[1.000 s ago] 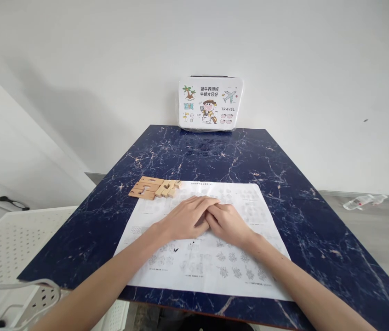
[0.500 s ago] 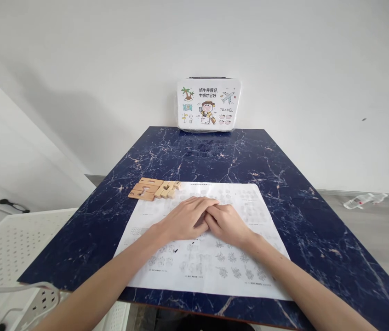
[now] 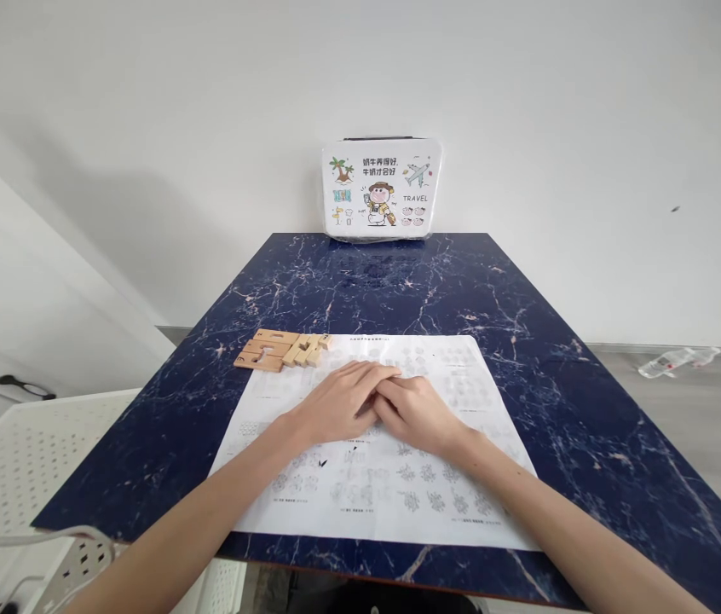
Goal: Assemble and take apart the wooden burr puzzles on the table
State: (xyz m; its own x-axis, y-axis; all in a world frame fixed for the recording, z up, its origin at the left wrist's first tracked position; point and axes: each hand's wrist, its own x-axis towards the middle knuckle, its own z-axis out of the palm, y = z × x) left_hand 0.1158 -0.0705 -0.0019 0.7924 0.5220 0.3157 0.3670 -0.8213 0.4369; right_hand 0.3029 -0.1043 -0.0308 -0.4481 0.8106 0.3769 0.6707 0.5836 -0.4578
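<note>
Over the middle of a printed white sheet [image 3: 424, 520], both hands rest one on the other. My left hand [image 3: 341, 399] is on top, its fingers stretched out and laid across the fingers of my right hand [image 3: 417, 411]. The right fingers bend inward under the left palm, and their tips are hidden. No object shows in either hand. Beyond the left hand, at the sheet's far left corner, several interlocking wooden puzzle pieces [image 3: 271, 350] lie flat, with notches cut in them and small marks on some. Rows of small line drawings cover the sheet.
The table [image 3: 360, 290] has a dark blue marble-patterned top. At its far edge a white cartoon-printed case [image 3: 382, 189] leans against the wall. A white perforated stand [image 3: 34, 443] with a cable [image 3: 21, 537] is at the left. A plastic bottle [image 3: 667, 363] lies on the floor at right.
The view has shifted very slightly. Both hands keep the same folded position, and the wooden pieces and the sheet have not moved on the table.
</note>
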